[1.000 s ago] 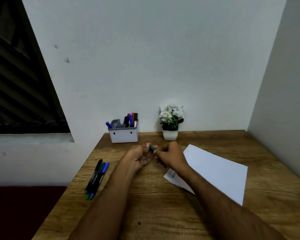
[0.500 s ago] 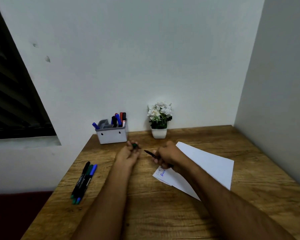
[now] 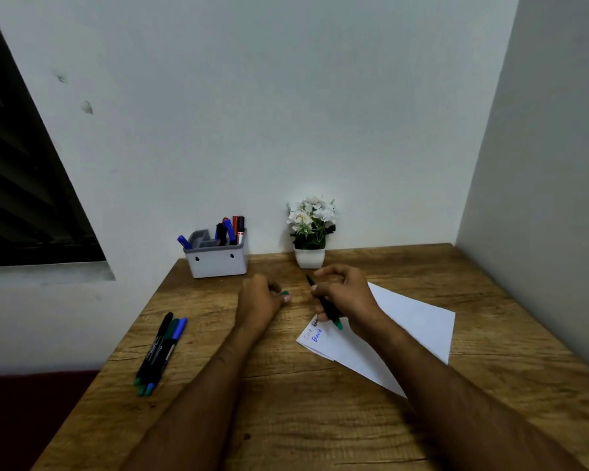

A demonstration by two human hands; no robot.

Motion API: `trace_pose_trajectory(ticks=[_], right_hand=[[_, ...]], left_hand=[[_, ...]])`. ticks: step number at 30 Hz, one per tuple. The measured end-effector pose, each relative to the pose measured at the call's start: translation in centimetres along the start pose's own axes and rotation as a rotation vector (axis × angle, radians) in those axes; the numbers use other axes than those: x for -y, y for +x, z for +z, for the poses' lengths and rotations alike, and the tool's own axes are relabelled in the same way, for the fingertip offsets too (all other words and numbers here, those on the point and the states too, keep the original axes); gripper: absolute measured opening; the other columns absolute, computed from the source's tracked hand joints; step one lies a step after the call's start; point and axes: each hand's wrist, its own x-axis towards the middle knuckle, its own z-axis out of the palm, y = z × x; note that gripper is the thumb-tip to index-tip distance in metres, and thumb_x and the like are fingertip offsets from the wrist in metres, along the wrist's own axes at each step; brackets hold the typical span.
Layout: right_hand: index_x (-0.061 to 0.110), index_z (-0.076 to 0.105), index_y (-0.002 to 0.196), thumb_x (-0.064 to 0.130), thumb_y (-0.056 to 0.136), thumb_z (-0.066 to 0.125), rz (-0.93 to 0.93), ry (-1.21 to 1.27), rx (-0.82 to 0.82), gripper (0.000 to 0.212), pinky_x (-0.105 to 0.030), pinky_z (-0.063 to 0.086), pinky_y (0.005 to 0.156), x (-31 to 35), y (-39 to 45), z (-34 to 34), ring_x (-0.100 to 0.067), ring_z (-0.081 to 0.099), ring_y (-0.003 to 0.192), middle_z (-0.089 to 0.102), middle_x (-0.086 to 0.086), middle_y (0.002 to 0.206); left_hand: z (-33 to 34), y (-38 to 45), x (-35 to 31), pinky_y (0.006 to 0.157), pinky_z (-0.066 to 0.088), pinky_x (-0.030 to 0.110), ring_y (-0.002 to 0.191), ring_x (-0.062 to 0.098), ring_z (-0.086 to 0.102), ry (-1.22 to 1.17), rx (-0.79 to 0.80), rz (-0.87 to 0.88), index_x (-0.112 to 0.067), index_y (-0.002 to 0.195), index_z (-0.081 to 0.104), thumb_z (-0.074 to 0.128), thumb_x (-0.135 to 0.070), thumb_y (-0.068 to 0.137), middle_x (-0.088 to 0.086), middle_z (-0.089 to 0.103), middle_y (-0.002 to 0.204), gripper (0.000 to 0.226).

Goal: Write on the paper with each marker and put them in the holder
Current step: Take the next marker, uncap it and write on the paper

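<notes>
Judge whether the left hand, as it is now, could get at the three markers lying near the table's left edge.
Probably yes: the left hand pinches a green cap, yet bare table lies between it and the three markers.

I see right hand [image 3: 342, 297] gripping the uncapped green marker [image 3: 324, 302] over the paper [image 3: 398, 331] — left hand [image 3: 261, 297] pinches its cap [image 3: 284, 293]. Three markers [image 3: 160, 351] on desk [image 3: 286, 419] left; holder [image 3: 216, 258] at the wall.

A plain home study or small office corner: a wood-grain tabletop [image 3: 320, 419] pushed into the angle of two bare white walls [image 3: 252, 113], a dark louvred window [image 3: 21, 198] at the left, a white desk organiser [image 3: 216, 263] stocked with markers, and a small potted white flower [image 3: 310, 229].
</notes>
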Motion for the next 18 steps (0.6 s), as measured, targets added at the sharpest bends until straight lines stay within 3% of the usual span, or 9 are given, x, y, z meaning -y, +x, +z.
trace_pose_trajectory(ticks=[4,7,10,13,16,18], right_hand=[[-0.003,0.068,0.112,-0.007,0.101,0.049,-0.02,0.161,0.054,0.022,-0.034,0.058,0.055,-0.1,0.0,-0.8,-0.027,0.065,0.06,0.068,-0.023,0.085],[-0.004,0.068,0.116,-0.012,0.103,0.037,-0.021,0.253,0.093,0.035,-0.035,0.064,0.068,-0.5,0.3,-1.7,-0.03,0.074,0.077,0.073,-0.026,0.097],[0.0,0.065,0.119,-0.013,0.101,0.046,-0.069,0.27,0.131,0.029,-0.034,0.065,0.078,-1.1,0.3,-2.7,-0.029,0.077,0.089,0.077,-0.022,0.103],[0.003,0.069,0.115,0.0,0.101,0.057,-0.1,0.16,0.089,0.019,-0.032,0.063,0.066,-1.7,0.0,-3.5,-0.026,0.076,0.079,0.079,-0.018,0.1],[0.0,0.073,0.107,0.009,0.101,0.062,-0.149,0.052,0.035,0.015,-0.029,0.055,0.051,-2.2,-0.3,-3.9,-0.022,0.066,0.062,0.077,-0.021,0.094],[-0.005,0.073,0.098,0.012,0.1,0.066,-0.203,-0.033,0.035,0.018,-0.027,0.05,0.045,-2.7,-0.6,-4.1,-0.02,0.062,0.056,0.076,-0.022,0.09]], left_hand=[[0.0,-0.5,-0.1,0.071,0.047,0.019,0.081,0.006,0.064,0.018,-0.021,0.045,-0.013,0.104,0.074,0.087,-0.031,0.071,0.0,0.074,0.093,0.04],[-0.4,-1.2,-0.4,0.076,0.048,0.021,0.092,0.01,0.065,0.068,-0.065,0.127,-0.013,0.112,0.072,0.08,-0.027,0.08,0.001,0.073,0.105,0.035],[-0.9,-2.1,-0.8,0.082,0.054,0.027,0.097,0.012,0.066,0.089,-0.057,0.31,-0.015,0.113,0.072,0.065,-0.01,0.088,0.0,0.072,0.108,0.026],[-1.3,-3.3,-1.0,0.094,0.049,0.025,0.11,0.012,0.063,0.073,0.101,0.491,-0.017,0.126,0.067,0.054,-0.002,0.09,-0.001,0.069,0.122,0.041],[-1.3,-4.3,-0.8,0.102,0.039,0.022,0.125,0.01,0.054,0.08,0.262,0.555,-0.018,0.136,0.059,0.05,-0.015,0.096,-0.003,0.059,0.138,0.041],[-1.1,-4.7,-0.5,0.108,0.038,0.028,0.128,0.009,0.049,0.067,0.341,0.571,-0.018,0.138,0.056,0.049,-0.021,0.098,-0.003,0.056,0.141,0.041]])
